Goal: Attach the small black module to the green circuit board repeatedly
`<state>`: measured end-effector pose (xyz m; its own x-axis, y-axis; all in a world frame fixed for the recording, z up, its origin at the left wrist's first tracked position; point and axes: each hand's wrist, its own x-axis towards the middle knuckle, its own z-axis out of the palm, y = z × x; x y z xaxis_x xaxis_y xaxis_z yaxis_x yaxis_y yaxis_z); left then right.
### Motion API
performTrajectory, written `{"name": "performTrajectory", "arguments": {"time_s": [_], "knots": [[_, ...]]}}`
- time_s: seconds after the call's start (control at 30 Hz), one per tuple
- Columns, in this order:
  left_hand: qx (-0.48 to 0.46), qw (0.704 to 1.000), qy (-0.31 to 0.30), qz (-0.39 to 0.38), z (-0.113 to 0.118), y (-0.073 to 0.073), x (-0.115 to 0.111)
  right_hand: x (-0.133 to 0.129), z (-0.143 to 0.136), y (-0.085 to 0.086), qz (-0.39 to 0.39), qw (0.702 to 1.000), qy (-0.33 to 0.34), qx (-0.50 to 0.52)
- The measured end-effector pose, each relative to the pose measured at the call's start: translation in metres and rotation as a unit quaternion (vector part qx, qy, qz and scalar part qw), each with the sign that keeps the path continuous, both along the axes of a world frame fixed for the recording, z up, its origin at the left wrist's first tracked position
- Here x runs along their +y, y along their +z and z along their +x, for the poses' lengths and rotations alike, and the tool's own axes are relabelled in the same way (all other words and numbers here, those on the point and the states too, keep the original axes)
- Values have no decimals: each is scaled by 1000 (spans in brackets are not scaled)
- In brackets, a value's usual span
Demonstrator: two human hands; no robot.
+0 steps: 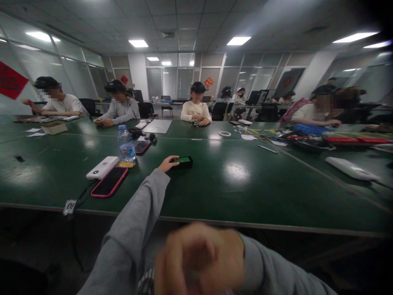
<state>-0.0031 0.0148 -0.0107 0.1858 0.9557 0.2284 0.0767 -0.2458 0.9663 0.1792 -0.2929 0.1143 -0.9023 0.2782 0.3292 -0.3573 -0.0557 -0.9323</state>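
On the green table, my left hand [167, 163] reaches forward and grips the left end of a small black open box [186, 164]. Green pieces show inside it, too small to make out. My right hand [202, 254] is raised close to the camera, in front of the table's near edge. Its fingers are curled in and blurred, and whatever they may hold is hidden. To the left of the box stand a water bottle [126, 145] and a phone with a pink rim [109, 182].
A white power bank [102, 168] with a cable lies beside the phone. Another phone [142, 147] is behind the bottle. A tape roll [224, 134], a pen [267, 149], tangled wires [267, 134] and a white device [351, 169] lie rightward. Several people sit across the table.
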Motion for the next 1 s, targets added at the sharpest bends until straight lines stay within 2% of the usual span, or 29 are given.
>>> {"name": "performTrajectory", "arguments": {"time_s": [0.03, 0.07, 0.1, 0.17, 0.2, 0.27, 0.33, 0.4, 0.47, 0.6, 0.73, 0.87, 0.93, 1.0], "knots": [[-12, 1000, -5, -2, 1, 0, 0, 32, -2, 4, 36, 999, -38, -11], [-22, 1000, -9, -5, 1, 1, 0, 67, -1, 4, 76, 990, -115, -29], [-32, 999, -13, -8, 2, 1, 0, 103, 2, 0, 112, 969, -215, -44], [-51, 998, -16, -15, 3, 2, -1, 173, 13, -21, 186, 889, -415, -50], [-61, 998, -17, -19, 4, 3, -1, 204, 21, -36, 225, 841, -486, -75], [-76, 996, -20, -32, 5, 4, -2, 254, 35, -69, 286, 762, -564, -140], [-87, 995, -27, -47, 5, 6, -3, 284, 43, -100, 346, 723, -567, -187], [-91, 994, -31, -56, 7, 8, -4, 297, 45, -120, 394, 713, -540, -209], [-96, 993, -26, -58, 8, 9, -6, 300, 43, -128, 425, 708, -520, -217], [-105, 992, -2, -72, 10, 10, -9, 296, 39, -127, 453, 682, -528, -225], [-70, 994, 42, -75, 10, 10, -11, 289, 40, -123, 468, 666, -538, -218], [-42, 994, 53, -85, 7, 10, -11, 282, 42, -121, 458, 684, -534, -190], [-43, 995, 40, -85, 5, 9, -10, 280, 42, -120, 427, 709, -534, -170], [-50, 995, 24, -82, 3, 9, -11, 280, 41, -120, 371, 746, -531, -152]]}}
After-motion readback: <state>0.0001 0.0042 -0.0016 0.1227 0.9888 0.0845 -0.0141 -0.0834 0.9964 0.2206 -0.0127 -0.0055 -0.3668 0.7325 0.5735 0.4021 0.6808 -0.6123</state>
